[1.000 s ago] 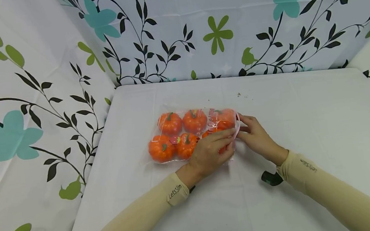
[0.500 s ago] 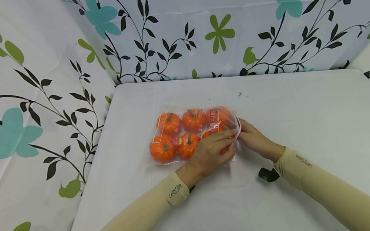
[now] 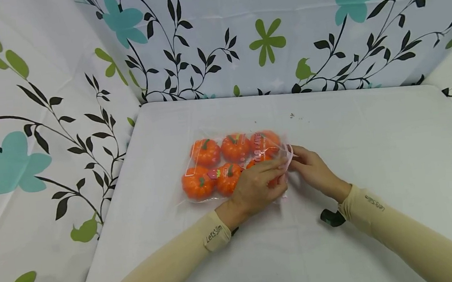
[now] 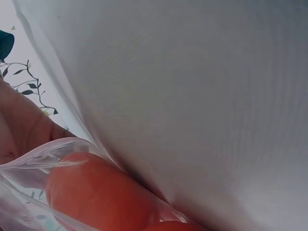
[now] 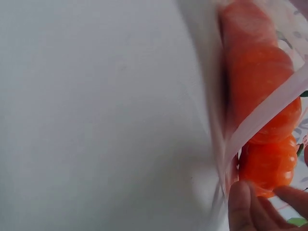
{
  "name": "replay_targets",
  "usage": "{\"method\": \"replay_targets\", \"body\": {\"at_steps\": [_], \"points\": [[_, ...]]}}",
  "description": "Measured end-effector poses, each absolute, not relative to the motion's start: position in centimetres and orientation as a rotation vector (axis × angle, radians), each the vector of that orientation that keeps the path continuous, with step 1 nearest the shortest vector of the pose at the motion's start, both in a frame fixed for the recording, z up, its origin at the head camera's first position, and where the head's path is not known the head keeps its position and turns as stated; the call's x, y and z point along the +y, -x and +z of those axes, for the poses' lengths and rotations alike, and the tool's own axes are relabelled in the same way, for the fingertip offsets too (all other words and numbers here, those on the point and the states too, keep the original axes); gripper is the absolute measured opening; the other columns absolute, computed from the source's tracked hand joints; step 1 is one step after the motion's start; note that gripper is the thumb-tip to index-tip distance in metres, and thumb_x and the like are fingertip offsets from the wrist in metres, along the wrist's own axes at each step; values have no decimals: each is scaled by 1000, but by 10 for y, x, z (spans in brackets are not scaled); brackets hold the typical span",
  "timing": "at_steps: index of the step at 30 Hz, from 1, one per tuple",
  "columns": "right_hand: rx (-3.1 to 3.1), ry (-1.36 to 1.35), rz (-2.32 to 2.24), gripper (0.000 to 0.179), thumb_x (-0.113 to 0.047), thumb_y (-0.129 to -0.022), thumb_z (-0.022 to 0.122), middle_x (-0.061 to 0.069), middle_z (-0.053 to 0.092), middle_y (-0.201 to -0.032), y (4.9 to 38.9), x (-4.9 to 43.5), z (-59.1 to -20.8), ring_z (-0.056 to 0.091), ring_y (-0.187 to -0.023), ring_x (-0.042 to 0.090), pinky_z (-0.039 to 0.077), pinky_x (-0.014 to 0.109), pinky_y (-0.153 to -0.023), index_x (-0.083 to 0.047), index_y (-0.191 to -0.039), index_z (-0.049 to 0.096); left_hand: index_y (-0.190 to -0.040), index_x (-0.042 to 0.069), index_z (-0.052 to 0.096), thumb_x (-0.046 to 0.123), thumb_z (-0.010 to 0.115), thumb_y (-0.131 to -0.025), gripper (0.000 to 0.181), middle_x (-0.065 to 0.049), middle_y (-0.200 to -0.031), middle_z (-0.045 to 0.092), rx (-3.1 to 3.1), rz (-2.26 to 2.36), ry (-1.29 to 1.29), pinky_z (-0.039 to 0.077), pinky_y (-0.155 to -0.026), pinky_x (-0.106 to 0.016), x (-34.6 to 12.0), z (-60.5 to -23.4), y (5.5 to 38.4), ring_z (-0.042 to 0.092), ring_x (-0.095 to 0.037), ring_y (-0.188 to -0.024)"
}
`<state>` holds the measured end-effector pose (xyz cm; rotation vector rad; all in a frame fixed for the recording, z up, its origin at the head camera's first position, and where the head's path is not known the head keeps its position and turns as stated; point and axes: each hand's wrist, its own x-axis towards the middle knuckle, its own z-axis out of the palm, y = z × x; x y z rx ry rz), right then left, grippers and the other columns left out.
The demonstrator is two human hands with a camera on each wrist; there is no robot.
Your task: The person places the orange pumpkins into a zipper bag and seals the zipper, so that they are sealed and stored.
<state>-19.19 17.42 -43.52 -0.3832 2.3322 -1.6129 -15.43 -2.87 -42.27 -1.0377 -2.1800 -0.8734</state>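
Note:
A clear plastic bag (image 3: 220,196) with a pale pink strip along its mouth lies on the white table. Inside are several orange toy pumpkins (image 3: 198,183) with green stems. My left hand (image 3: 256,183) lies across the bag's near right part and pinches the strip at the mouth. At the right end, my right hand (image 3: 314,169) holds the mouth edge; its fingertips are partly hidden behind the plastic. The left wrist view shows the mouth gaping around one pumpkin (image 4: 96,192). In the right wrist view, the pink strip (image 5: 264,110) crosses in front of the pumpkins.
The white-covered table (image 3: 159,129) ends at a patterned curtain (image 3: 199,34) behind and at the left. Small brown crumbs (image 3: 292,115) lie near the back edge. A dark wrist device (image 3: 332,217) sits under the right sleeve.
Both hands keep their hold at the bag's mouth. The right hand shifts slightly, and the right end of the plastic moves a little off the far right pumpkin.

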Motion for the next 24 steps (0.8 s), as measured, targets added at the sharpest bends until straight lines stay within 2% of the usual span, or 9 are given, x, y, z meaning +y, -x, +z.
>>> {"method": "replay_targets", "body": {"at_steps": [6,13,18,24], "points": [[2372,599,-1563,42,-9,-102,55,18,38,-157,191,173,-440,36,-143,37,33,57,-114,4,-142,54,-113,-2,75,4,75,-83,31,-9,-119,72,-2196,-866,1080,45,-99,-17,-29,-421,156,69,-17,-110],[2245,621,-1530,54,-12,-105,48,17,33,-160,189,171,-441,26,-148,32,22,56,-119,-1,-156,33,-120,-4,72,2,74,-85,35,-12,-121,71,-2222,-901,1138,45,-100,-17,-32,-422,160,68,-18,-112],[2221,626,-1502,53,-14,-107,44,14,34,-160,189,169,-441,26,-148,28,20,54,-120,-2,-157,32,-118,-5,72,0,73,-85,33,-14,-121,71,-2232,-942,1155,45,-99,-17,-32,-424,161,68,-20,-113],[2217,614,-1514,54,-14,-107,42,17,28,-163,187,167,-441,20,-150,32,15,56,-121,1,-158,28,-112,-5,75,0,75,-84,28,-14,-122,70,-2245,-941,1161,45,-99,-16,-31,-425,162,68,-19,-113]]}}
